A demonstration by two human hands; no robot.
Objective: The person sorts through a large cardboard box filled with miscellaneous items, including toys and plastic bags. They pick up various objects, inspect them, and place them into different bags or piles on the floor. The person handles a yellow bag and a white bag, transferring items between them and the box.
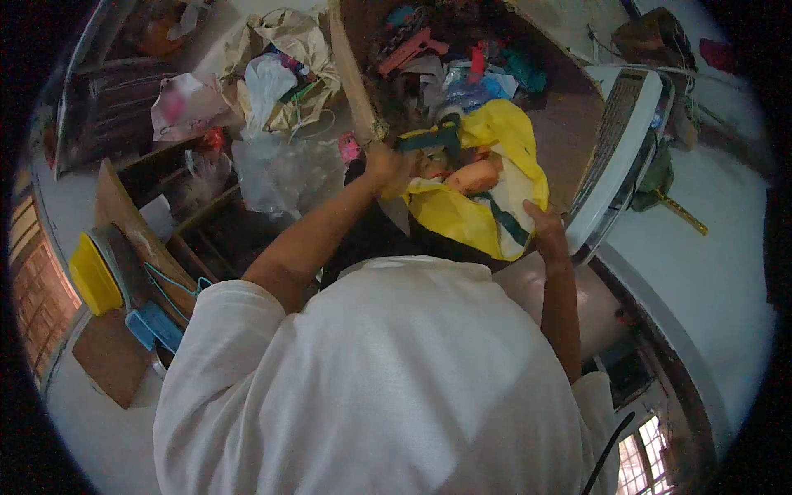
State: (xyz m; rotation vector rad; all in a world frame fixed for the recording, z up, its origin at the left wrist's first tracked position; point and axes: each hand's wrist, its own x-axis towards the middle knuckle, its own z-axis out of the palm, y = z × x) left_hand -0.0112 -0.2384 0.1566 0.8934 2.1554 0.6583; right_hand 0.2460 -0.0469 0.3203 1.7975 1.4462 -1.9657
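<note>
A yellow cloth bag point(448, 213) with dark green straps and a pale lining lies spread open before me. Rounded orange-pink objects point(476, 176) show inside it; what they are is unclear. My right hand point(547, 226) grips the bag's rim on the right. At its left side is my left hand point(385, 168), blurred and close to the end of a brown box edge point(356, 74). Its fingers are too smeared to show whether they hold the cloth. Beyond the bag, the large brown box point(566, 124) contains a red-pink plastic piece point(411, 52), clear plastic point(467, 86) and dark green material point(525, 69).
Left of the box are a beige cloth bag point(297, 34), clear plastic sheeting point(272, 173) and a wooden drawer unit point(139, 216). A yellow tub point(96, 272) stands farther left. A white panel with a dark grille point(612, 148) leans close to my right hand.
</note>
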